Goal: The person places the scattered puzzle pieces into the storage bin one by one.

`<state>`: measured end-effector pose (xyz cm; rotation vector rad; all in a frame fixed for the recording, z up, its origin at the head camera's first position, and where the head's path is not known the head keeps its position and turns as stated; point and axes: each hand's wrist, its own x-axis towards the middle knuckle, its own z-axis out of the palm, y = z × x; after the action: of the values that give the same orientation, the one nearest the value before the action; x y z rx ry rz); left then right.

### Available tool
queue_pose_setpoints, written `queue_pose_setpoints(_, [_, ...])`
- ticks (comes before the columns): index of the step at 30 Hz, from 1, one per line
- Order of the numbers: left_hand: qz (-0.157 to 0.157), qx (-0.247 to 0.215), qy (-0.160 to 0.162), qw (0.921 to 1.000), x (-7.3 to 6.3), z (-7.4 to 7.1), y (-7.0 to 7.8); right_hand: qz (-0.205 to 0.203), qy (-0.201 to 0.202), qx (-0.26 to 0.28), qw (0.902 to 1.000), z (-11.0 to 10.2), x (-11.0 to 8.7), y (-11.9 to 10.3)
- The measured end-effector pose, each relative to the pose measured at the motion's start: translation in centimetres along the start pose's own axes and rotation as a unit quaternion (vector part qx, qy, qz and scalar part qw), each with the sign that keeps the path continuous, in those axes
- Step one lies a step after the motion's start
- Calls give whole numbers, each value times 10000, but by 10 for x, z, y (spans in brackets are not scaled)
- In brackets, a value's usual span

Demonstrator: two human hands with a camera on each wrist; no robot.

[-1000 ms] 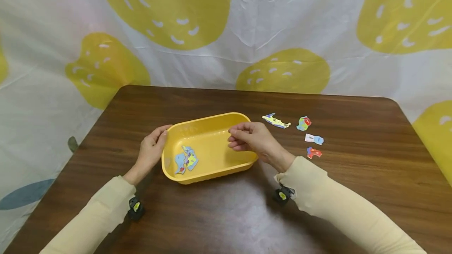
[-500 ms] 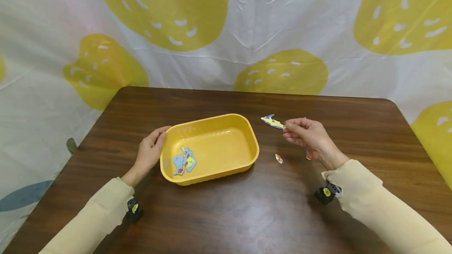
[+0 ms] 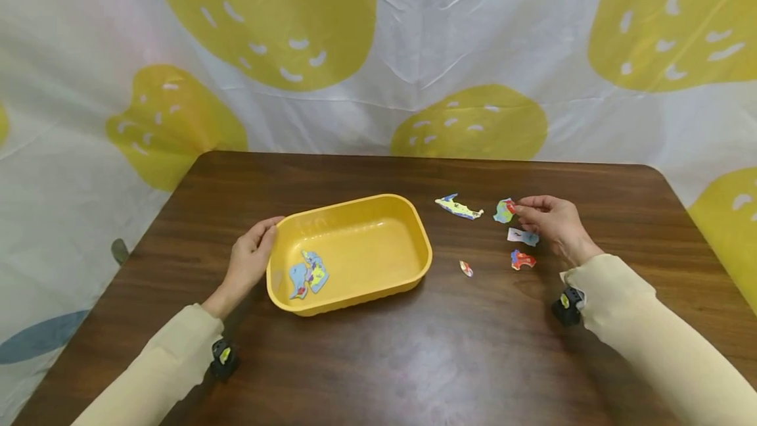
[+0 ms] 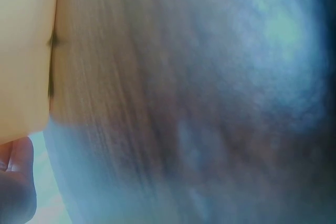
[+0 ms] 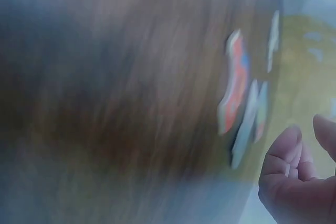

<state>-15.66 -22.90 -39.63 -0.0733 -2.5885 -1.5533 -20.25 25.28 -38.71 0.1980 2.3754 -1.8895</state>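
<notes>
My left hand (image 3: 250,256) grips the left rim of a yellow plastic basin (image 3: 355,288), with the thumb on the near side. Two map-shaped puzzle pieces lie in its left end, one light blue (image 3: 298,277) and one blue and yellow (image 3: 316,273). My right hand (image 3: 554,224) is over the table, fingertips at the right edge of a green and red piece (image 3: 504,211). In the right wrist view, its thumb and fingers stand apart with nothing visible between them. Just below lie a white and blue piece (image 3: 523,236) and a red and purple piece (image 3: 523,260).
A long yellow piece (image 3: 458,207) lies right of the basin's far corner. A small red and white piece (image 3: 466,269) sits nearer me. Behind the brown wooden table (image 3: 378,367) hangs a white curtain (image 3: 331,117) with yellow fruit prints. The left wrist view is blurred.
My right hand has moved from over the basin to the long yellow piece, then right to the green and red piece, leaving the yellow one on the table. My left hand stays at the rim.
</notes>
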Motion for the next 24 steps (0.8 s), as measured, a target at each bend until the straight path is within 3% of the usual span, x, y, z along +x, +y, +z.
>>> queue_pose_setpoints(3, [34, 18, -2, 10000, -4, -3, 4, -40, 110, -504, 9987, 2, 7, 3])
queue_pose_setpoints(12, [-35, 177, 137, 9997, 4, -8, -30, 56, 142, -1045, 9944, 12, 20, 7])
queue_pose_setpoints(24, [1, 179, 130, 9998, 1, -15, -35, -38, 201, -1545, 9878, 24, 24, 6])
